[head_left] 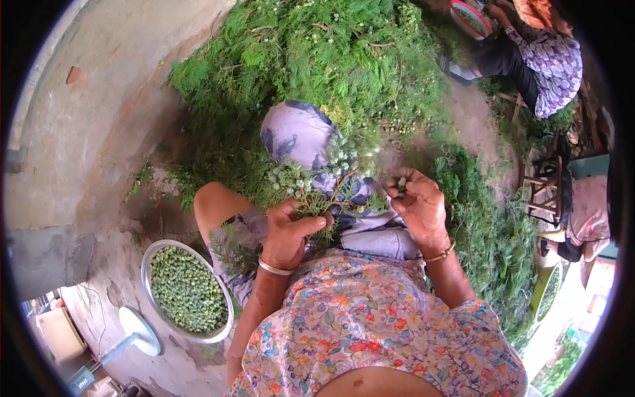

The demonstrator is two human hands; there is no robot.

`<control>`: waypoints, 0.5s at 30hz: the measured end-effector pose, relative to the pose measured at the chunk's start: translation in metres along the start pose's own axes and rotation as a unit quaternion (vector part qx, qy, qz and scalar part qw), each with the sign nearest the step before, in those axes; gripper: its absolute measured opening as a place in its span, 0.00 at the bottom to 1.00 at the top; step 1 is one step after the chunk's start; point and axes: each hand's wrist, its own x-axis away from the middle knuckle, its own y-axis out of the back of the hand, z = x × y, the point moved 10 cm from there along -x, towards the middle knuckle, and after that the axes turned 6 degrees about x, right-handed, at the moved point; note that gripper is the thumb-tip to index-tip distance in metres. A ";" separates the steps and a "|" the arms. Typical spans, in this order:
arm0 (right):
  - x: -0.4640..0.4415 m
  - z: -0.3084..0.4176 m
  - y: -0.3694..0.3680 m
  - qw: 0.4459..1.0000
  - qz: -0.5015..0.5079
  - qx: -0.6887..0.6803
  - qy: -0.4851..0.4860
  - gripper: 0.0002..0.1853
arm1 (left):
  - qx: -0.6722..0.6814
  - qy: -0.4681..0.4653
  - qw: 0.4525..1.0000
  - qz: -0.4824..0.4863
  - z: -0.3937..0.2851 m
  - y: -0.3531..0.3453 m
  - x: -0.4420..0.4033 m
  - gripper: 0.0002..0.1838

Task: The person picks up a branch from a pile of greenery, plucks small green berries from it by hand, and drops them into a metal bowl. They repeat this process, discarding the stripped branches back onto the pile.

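My left hand (289, 233) is closed around the stem of a leafy conifer sprig (324, 198) above my lap. Clusters of pale green cones (289, 178) show on the sprig, with more near its blurred upper tip. To the right of it, my right hand (422, 206) is apart from the stem, its fingers pinched on a small green cone (401, 184). At my left side, a round metal basin (147, 281) holds a heap of loose green cones (187, 289).
A big pile of cut conifer branches (317, 59) lies in front of me, spreading down the right (493, 245). Another person (542, 63) sits at upper right near a red-rimmed basin (490, 26). A wooden stool (544, 188) and a fan-like stand (140, 332) are at the sides.
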 end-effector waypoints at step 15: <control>0.033 0.011 -0.072 0.790 0.092 0.560 0.233 0.16 | -0.069 0.006 0.998 -0.005 -0.004 0.008 0.010 0.16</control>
